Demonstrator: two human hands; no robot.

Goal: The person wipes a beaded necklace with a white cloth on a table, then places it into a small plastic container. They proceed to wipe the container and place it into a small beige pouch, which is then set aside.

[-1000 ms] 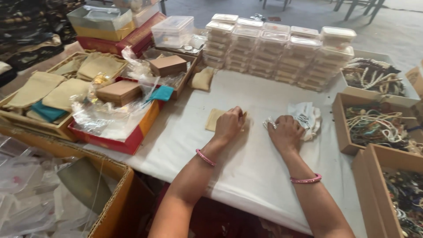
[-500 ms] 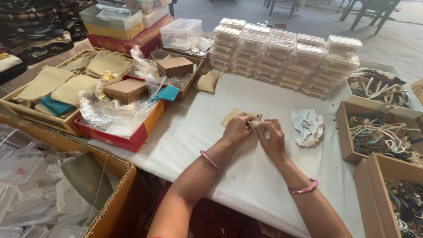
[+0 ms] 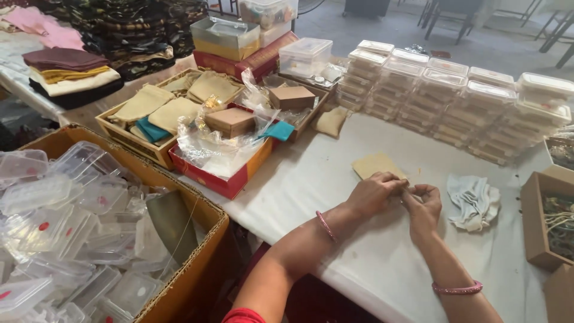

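A white-covered surface [image 3: 382, 263] fills the lower right of the view. At lower left stands a big cardboard box [image 3: 179, 197] heaped with clear plastic cases [image 3: 66, 227]. Across the far side of the surface runs a wall of stacked clear lidded boxes [image 3: 454, 90]. To the left, a wooden tray [image 3: 128, 143] holds tan cloth pouches [image 3: 161, 107] and a teal one, and just beside it a red tray [image 3: 221, 179] holds crinkled plastic wrap and a small brown box [image 3: 230, 119]. Folded fabrics [image 3: 72, 72] lie on a table at far left. At the right edge, an open brown box [image 3: 538, 221] holds tangled jewellery.

Near the middle of the surface, two bare forearms reach in from the bottom edge, each wearing a pink bangle. The left hand [image 3: 373, 192] and right hand [image 3: 426, 203] meet, fingertips touching, both curled in a pinching grip around something too small to make out. A flat tan pouch [image 3: 373, 164] lies on the surface just beyond the left hand, partly hidden by its fingers; whether the fingers touch it cannot be told. A crumpled white cloth [image 3: 475, 200] lies near the right hand, to its right, apart from it.
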